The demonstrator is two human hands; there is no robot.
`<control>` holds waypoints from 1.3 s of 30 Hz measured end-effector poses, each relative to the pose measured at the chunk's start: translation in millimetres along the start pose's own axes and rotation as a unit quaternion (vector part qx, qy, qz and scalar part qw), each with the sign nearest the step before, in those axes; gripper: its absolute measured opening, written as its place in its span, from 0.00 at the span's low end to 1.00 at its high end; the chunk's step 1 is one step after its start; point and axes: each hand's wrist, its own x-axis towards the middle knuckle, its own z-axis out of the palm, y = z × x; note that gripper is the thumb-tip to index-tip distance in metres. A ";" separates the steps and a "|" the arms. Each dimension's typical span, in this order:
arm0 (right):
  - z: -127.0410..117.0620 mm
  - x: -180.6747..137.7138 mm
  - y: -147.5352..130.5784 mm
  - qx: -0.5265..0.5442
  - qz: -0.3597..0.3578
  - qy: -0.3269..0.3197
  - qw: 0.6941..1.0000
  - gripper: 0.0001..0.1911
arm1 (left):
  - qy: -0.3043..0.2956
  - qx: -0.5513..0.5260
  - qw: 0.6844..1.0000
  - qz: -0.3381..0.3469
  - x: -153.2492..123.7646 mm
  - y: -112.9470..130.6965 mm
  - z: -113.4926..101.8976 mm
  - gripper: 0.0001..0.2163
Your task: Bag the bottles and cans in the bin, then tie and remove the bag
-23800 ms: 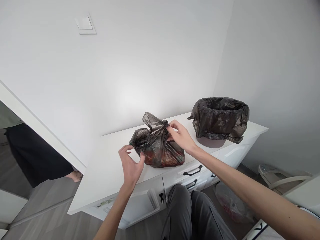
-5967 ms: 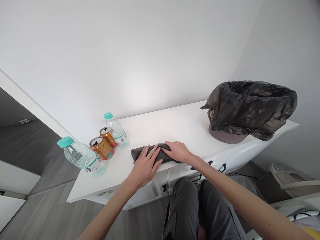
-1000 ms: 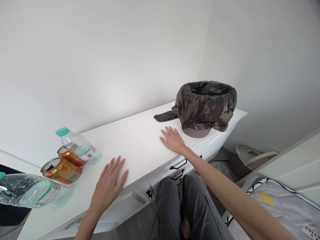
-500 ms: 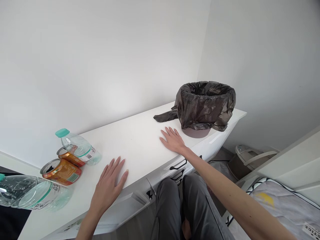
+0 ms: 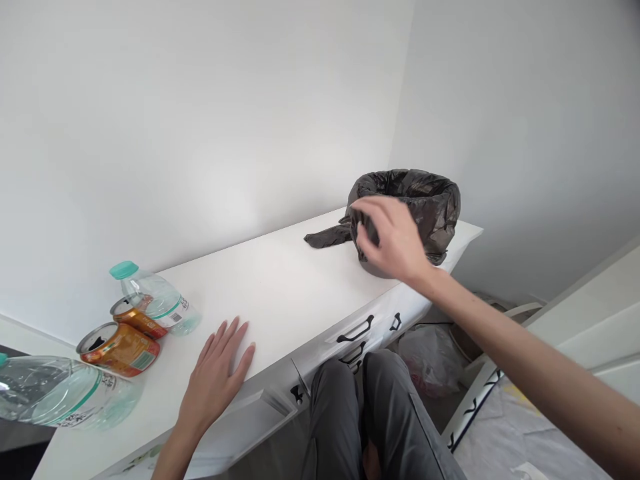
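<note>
My left hand [image 5: 215, 373] lies flat on the white cabinet top [image 5: 270, 287], fingers stretched out, holding nothing. Raised in front of the bin, my right hand [image 5: 393, 233] has its fingers curved and apart, with nothing seen between them. Behind it stands a small bin lined with a black plastic bag [image 5: 435, 213]; the hand hides part of its near side. Left of my left hand are two crushed orange cans [image 5: 123, 350], one behind the other. A clear bottle with a teal cap [image 5: 155, 293] leans beside them, and another clear bottle [image 5: 75, 393] lies nearer me.
A white wall [image 5: 225, 120] runs along the back of the cabinet. Drawers with black handles [image 5: 356, 329] face my knees. On the floor at right sit a clear plastic bag [image 5: 430, 357] and, beyond it, a partly hidden appliance. A mattress [image 5: 530, 433] is at lower right.
My right hand has lifted off the cabinet top and moved right and up, now in front of the lined bin. My left hand stays in place. The view has shifted slightly.
</note>
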 end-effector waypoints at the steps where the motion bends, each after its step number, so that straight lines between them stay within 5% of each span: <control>1: -10.7 4.8 7.7 -0.017 0.009 0.029 0.999 0.30 | -0.002 -0.001 1.000 -0.001 -0.2 -0.3 0.0 0.28; 5: -27.1 17.8 40.2 -0.074 0.062 0.098 0.990 0.27 | -0.003 -0.001 1.000 -0.003 -1.0 -1.5 0.4 0.28; 14: -3.4 24.7 72.7 -0.030 0.089 0.045 0.995 0.21 | 0.007 0.001 1.000 -0.003 -2.8 -3.2 -0.1 0.27; 21: -1.0 34.3 17.1 0.119 -0.031 0.021 0.992 0.18 | 0.016 0.009 1.000 0.006 -2.8 -7.3 1.6 0.27; 31: -15.2 47.4 -72.9 0.297 -0.180 -0.001 0.938 0.12 | 0.032 0.002 0.999 0.023 -5.7 -6.2 0.2 0.26; 34: -11.3 37.4 -70.8 0.339 -0.109 0.104 0.929 0.14 | 0.039 0.000 0.999 0.019 -6.2 -6.6 2.5 0.26; 37: 19.5 19.1 -51.1 0.372 0.078 0.224 0.897 0.17 | 0.037 0.001 0.999 0.017 -7.1 -6.2 3.3 0.26; 39: 53.6 3.4 -32.2 0.398 0.203 0.218 0.867 0.17 | 0.036 0.002 0.999 0.018 -7.8 -5.5 2.9 0.26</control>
